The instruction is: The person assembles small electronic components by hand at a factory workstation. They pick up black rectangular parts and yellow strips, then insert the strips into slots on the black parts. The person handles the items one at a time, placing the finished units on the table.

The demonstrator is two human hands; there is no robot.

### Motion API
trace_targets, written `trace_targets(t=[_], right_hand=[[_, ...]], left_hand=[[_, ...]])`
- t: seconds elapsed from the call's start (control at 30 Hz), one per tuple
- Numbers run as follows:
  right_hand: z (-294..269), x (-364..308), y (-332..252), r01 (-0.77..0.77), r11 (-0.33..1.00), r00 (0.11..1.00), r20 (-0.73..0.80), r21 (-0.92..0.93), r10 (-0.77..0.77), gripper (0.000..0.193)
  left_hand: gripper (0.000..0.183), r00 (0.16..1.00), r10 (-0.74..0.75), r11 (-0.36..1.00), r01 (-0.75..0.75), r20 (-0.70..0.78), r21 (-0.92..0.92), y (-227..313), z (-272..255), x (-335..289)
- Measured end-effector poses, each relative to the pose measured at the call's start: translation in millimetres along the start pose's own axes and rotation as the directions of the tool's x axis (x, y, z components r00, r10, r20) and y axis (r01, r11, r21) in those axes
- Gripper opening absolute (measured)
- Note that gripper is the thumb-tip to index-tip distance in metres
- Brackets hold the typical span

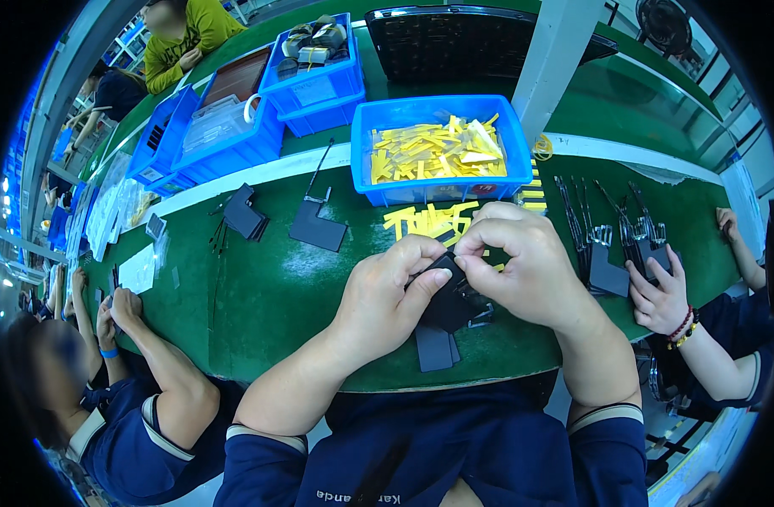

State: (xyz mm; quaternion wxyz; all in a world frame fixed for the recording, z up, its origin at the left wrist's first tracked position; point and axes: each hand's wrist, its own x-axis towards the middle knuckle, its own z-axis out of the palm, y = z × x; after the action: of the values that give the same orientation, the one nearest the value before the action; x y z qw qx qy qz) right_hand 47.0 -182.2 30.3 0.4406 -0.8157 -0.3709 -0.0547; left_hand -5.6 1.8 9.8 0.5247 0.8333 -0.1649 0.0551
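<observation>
My left hand (385, 294) grips a black flat plate (448, 309), its thumb lying across the upper end. At that same end my right hand (522, 262) has thumb and forefinger pinched together. Whatever lies between those fingertips is too small to make out. Below the held plate, dark flat pieces (436, 350) rest on the green table near its front edge. Loose yellow strips (425, 221) lie just beyond my hands. Further left is a dark L-shaped plate (321, 226) with a thin rod or wire sticking up from it, and past it a stack of similar plates (246, 216).
A blue bin (438, 193) of yellow strips stands ahead, with more blue bins (315, 89) at the far left. A pale post (556, 68) rises behind. To the right, a co-worker's hand (660, 296) touches similar dark plates (608, 275). Another co-worker (133, 406) sits at left.
</observation>
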Motion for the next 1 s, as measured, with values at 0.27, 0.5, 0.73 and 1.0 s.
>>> trace_targets(t=[0.27, 0.5, 0.73, 1.0], right_hand=[[13, -3, -2, 0.031, 0.997, 0.990, -0.138, -0.067, -0.040, 0.008], [12, 0, 1, -0.295, 0.753, 0.921, -0.033, 0.589, 0.387, 0.013], [10, -3, 1, -0.345, 0.770, 0.926, 0.060, 0.536, 0.374, 0.018], [21, -4, -4, -0.259, 0.803, 0.940, -0.052, 0.537, 0.338, 0.012]], left_hand=[[0.018, 0.997, -0.017, 1.000, 0.018, -0.076, 0.011, -2, 1, 4], [0.020, 0.986, -0.135, 0.963, 0.107, -0.102, -0.247, -9, 0, 1], [0.018, 0.973, -0.227, 0.837, 0.179, -0.030, -0.517, -7, -1, 4], [0.014, 0.970, -0.227, 0.648, 0.087, -0.083, -0.757, -12, 11, 4]])
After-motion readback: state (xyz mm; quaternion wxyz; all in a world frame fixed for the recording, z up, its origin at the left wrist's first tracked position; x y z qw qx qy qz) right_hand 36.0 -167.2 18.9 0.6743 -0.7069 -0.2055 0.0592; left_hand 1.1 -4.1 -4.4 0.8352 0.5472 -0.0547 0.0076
